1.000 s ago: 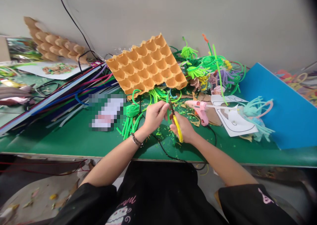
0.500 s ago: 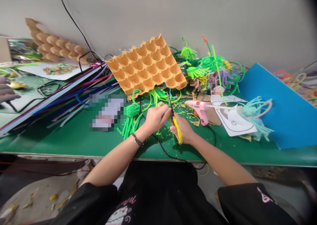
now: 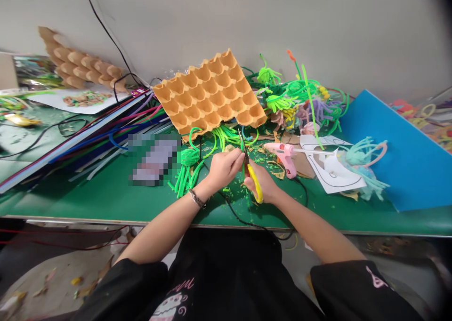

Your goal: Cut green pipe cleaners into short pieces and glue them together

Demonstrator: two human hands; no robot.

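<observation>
My right hand point(image 3: 262, 185) grips yellow-handled scissors point(image 3: 251, 172), blades pointing up and away over the green table point(image 3: 106, 196). My left hand point(image 3: 223, 167) is closed in a pinch on a short green pipe cleaner piece point(image 3: 242, 168) held against the blades. Small green clippings point(image 3: 236, 189) lie scattered on the table under both hands. A bundle of green pipe cleaners point(image 3: 187, 168) lies just left of my left hand.
An orange egg tray point(image 3: 208, 95) leans behind the hands. A pink glue gun point(image 3: 285, 157) and its black cord point(image 3: 240, 220) lie to the right, beside white paper cutouts point(image 3: 334, 170), a blue board point(image 3: 399, 156) and piles of coloured pipe cleaners point(image 3: 300, 97).
The hands and scissors have stayed almost in place, with the blades shifting slightly. Another person's hand at the far left edge has withdrawn out of view.
</observation>
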